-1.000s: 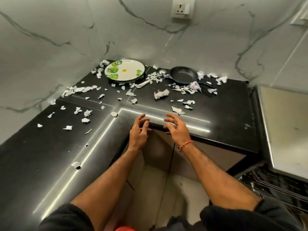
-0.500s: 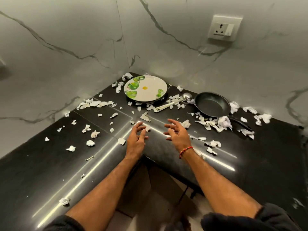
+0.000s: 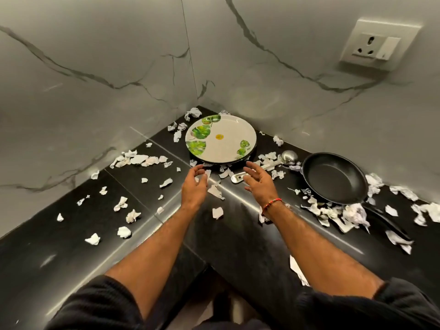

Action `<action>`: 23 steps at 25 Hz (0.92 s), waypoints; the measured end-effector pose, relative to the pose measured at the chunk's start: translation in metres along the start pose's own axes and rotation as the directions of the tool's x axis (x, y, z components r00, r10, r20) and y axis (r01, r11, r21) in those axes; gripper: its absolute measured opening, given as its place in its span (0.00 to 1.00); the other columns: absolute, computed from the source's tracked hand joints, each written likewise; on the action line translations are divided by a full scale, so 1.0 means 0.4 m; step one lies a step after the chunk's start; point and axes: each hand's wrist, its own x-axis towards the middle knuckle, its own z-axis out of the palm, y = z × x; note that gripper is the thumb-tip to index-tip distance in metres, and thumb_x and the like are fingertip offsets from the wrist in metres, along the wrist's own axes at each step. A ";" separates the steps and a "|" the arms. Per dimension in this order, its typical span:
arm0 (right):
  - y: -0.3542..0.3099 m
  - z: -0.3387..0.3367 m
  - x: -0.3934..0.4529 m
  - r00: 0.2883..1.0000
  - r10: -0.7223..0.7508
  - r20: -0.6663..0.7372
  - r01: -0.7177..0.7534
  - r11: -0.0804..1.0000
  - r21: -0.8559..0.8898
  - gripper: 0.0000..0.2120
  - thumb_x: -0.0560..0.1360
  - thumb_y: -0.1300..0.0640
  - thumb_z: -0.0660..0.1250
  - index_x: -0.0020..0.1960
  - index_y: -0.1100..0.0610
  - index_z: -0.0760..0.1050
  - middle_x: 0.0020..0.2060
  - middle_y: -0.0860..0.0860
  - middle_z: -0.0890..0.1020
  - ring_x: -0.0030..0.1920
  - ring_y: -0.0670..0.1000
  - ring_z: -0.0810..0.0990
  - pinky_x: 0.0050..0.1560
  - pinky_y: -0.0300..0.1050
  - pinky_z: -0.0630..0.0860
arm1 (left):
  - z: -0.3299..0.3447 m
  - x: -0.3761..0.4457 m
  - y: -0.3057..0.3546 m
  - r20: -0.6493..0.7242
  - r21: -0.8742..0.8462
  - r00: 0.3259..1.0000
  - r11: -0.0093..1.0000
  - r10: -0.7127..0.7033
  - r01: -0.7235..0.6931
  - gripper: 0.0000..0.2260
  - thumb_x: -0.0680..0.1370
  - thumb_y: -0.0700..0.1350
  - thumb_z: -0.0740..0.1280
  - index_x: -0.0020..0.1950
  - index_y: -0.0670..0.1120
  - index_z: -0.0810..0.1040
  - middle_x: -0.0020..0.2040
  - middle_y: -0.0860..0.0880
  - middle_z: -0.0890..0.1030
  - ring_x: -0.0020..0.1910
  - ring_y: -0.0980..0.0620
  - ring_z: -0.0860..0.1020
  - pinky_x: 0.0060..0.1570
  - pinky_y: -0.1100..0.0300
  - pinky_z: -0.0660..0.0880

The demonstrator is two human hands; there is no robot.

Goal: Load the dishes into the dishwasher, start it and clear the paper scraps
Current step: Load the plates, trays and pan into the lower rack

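Both my hands empty, fingers loosely spread: left hand (image 3: 194, 184) and right hand (image 3: 258, 178) hover just short of the plate (image 3: 221, 139), which sits in the counter corner, prob. on a second dark one. Risks: scraps (image 3: 215, 191) lie under the near rim, so fingers may pinch paper w/ the plate and slip. Ladle (image 3: 266, 166) passes beneath my right hand; a bump could knock it into the pan (image 3: 333, 178).

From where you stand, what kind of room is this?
Most likely a home kitchen. A black stone counter meets marble-look wall tiles in a corner, and on it sit a leaf-print plate, a black frying pan and a metal ladle.
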 end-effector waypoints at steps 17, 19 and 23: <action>0.021 -0.016 0.165 0.985 0.136 -0.108 -0.141 0.989 -0.048 0.20 0.80 0.64 0.64 0.68 0.48 0.72 0.65 0.50 0.77 0.64 0.50 0.76 0.62 0.51 0.76 | 0.072 0.351 -0.015 -0.222 0.151 0.934 0.937 -0.278 0.315 0.25 0.79 0.47 0.62 0.77 0.49 0.64 0.68 0.42 0.65 0.56 0.38 0.75 0.55 0.53 0.72; 0.021 -0.018 0.155 0.985 0.136 -0.106 -0.141 0.989 -0.041 0.19 0.79 0.63 0.65 0.67 0.47 0.72 0.65 0.49 0.78 0.64 0.50 0.76 0.63 0.54 0.76 | 0.051 0.328 -0.007 -0.273 0.031 0.923 0.956 -0.272 0.291 0.22 0.80 0.42 0.61 0.74 0.48 0.69 0.67 0.41 0.69 0.56 0.41 0.75 0.53 0.56 0.68; 0.009 -0.025 0.115 0.991 0.107 -0.083 -0.109 0.994 -0.009 0.20 0.80 0.62 0.65 0.68 0.47 0.71 0.66 0.50 0.77 0.65 0.51 0.75 0.64 0.58 0.75 | -0.023 0.243 0.045 -0.310 -0.193 0.908 0.954 -0.282 0.230 0.22 0.80 0.40 0.59 0.75 0.49 0.70 0.67 0.43 0.77 0.65 0.43 0.75 0.58 0.58 0.70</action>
